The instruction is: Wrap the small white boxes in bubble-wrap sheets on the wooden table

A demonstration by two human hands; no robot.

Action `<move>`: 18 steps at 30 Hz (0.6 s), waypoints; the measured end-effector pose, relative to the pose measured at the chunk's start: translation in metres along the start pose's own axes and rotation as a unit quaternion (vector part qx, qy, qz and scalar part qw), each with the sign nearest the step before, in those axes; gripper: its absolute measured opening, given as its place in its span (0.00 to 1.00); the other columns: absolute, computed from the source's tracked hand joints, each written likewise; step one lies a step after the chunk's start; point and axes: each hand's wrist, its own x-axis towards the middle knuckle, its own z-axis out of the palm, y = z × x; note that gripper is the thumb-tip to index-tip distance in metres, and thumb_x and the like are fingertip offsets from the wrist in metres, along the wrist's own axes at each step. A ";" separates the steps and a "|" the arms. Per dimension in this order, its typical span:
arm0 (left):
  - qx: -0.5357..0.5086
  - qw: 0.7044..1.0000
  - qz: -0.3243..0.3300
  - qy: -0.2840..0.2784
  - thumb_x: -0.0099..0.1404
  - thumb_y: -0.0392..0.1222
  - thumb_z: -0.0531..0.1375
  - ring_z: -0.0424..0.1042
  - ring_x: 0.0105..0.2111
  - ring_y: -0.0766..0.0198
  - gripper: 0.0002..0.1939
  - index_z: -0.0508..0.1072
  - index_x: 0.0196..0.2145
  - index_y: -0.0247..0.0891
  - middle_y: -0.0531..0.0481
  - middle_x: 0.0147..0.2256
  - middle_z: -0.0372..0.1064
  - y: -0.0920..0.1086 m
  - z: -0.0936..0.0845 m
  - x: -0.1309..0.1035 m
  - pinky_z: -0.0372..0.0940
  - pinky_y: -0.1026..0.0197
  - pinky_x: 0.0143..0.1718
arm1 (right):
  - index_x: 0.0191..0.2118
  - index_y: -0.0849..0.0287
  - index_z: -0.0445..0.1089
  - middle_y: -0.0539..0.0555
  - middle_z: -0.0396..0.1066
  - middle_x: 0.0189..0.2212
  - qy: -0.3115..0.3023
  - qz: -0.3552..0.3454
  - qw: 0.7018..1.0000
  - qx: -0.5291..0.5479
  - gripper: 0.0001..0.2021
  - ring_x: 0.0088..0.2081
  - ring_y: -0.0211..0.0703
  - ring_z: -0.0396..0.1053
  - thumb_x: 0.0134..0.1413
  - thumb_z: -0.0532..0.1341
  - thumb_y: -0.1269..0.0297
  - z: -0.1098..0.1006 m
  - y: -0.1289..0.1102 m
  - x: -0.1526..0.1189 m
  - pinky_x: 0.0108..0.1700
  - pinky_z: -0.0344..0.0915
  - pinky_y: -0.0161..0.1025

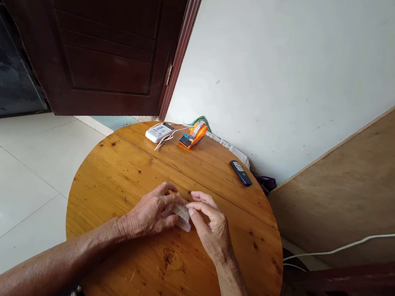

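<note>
A small, whitish, see-through plastic packet lies low over the round wooden table, partly covered by fingers. My left hand is closed on its left side, with the thumb along the near edge and the fingers over the far one. From the right, my right hand brings thumb and index finger together at the packet's upper right corner, in a pinch. Its other fingers are stretched out above. What the packet contains cannot be made out.
On the round table, toward the back, are a white box-shaped device with a white cord and an orange-and-blue tape dispenser. A dark handheld device lies at the right edge. Behind stand a white wall and a dark red door.
</note>
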 end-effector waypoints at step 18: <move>0.003 1.000 -0.007 0.010 0.58 0.36 0.64 0.72 0.43 0.58 0.19 0.75 0.48 0.42 0.44 0.52 0.62 0.000 0.001 -0.001 0.70 0.54 0.47 | 0.45 0.56 0.73 0.56 0.78 0.43 -0.017 0.098 0.995 0.031 0.13 0.47 0.49 0.74 0.53 0.58 0.65 -0.006 0.001 0.004 0.48 0.70 0.44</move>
